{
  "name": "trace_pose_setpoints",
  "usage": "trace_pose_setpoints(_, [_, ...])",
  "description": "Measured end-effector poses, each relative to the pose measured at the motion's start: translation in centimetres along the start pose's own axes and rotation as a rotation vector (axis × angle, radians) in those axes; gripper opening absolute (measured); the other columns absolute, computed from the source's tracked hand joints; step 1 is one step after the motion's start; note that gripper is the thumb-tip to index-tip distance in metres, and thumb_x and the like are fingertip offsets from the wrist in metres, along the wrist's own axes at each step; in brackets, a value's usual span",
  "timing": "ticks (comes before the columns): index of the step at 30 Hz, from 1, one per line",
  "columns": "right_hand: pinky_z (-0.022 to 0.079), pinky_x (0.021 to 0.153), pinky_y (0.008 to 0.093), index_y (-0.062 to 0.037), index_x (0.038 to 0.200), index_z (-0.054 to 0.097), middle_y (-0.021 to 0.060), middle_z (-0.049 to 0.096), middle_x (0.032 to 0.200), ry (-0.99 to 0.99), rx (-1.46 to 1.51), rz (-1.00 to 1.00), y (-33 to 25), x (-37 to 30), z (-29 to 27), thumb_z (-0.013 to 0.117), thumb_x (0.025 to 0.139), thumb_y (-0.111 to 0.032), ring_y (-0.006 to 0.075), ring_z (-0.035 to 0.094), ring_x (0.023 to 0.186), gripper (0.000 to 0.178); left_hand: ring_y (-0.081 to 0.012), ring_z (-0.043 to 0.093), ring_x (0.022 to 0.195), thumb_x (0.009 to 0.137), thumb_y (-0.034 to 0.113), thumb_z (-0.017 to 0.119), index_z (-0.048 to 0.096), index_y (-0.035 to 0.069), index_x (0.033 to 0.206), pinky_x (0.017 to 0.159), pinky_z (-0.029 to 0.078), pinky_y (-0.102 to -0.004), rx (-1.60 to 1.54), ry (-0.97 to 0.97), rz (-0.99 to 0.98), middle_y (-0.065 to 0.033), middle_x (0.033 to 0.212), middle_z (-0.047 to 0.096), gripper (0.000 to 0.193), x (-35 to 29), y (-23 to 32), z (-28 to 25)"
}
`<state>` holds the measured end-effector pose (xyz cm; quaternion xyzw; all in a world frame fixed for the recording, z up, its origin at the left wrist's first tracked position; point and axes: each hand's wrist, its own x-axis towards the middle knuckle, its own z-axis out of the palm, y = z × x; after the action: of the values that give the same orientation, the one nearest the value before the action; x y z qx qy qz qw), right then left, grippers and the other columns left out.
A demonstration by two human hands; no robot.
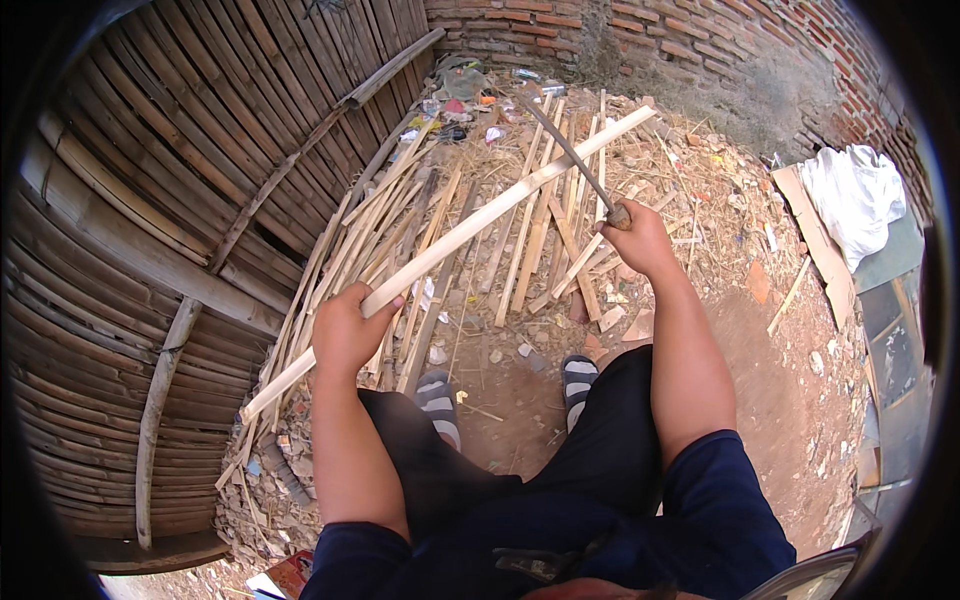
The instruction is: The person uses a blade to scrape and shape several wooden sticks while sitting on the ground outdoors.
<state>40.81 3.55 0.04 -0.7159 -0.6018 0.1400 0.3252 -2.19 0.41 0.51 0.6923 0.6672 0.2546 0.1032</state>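
Observation:
My left hand (348, 330) is closed around a long pale wooden strip (470, 228). The strip slants from the lower left up to the far right, above the ground. In my right hand (640, 240) is the rounded wooden handle of a long, narrow-bladed knife (592, 180). Its dark blade points up and to the left and crosses the strip near the far end. Whether the edge touches the wood I cannot tell. Beneath both lie several loose wooden strips (440, 225) in a spread pile.
A slatted bamboo wall (200, 130) rises at the left, and a brick wall (700, 50) stands at the back. On the right are a white sack (850, 200) and a cardboard sheet (815, 245). Rubble and litter cover the ground around my feet (578, 385).

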Motion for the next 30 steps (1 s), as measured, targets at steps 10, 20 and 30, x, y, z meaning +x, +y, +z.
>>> trace_pose_setpoints(10, [0.056,0.082,0.0515,-0.0064,0.110,0.073,0.0207,0.074,0.094,-0.416,-0.215,-0.397,-6.2,-3.5,2.8,0.081,0.084,-0.026,0.0417,0.072,0.094,0.034,-0.0389,0.070,0.070,0.083,0.048,0.087,0.075,0.005,0.089,0.066,0.054,-0.0478,0.028,-0.009,0.009,-0.0167,0.071,0.071,0.045,-0.5,1.3,0.8])
trace_pose_setpoints(20, [0.056,0.083,0.0484,-0.0033,0.111,0.073,0.0221,0.074,0.093,-0.109,-0.045,-0.085,-0.4,-0.1,-0.3,0.082,0.087,-0.029,0.0401,0.072,0.092,0.036,-0.0384,0.069,0.065,0.082,0.046,0.089,0.074,0.005,0.089,0.062,0.052,-0.0473,0.002,0.022,0.000,-0.0173,0.070,0.070,0.045,0.0,-0.3,0.5])
trace_pose_setpoints(30, [0.056,0.082,0.0513,-0.0064,0.103,0.072,0.0204,0.074,0.092,-0.316,-0.090,-0.252,-5.0,-2.8,1.5,0.080,0.085,-0.026,0.0420,0.072,0.093,0.028,-0.0349,0.067,0.065,0.083,0.042,0.088,0.072,0.002,0.089,0.064,0.052,-0.0448,-0.030,0.023,0.005,-0.0171,0.070,0.069,0.044,-0.5,1.1,1.1])
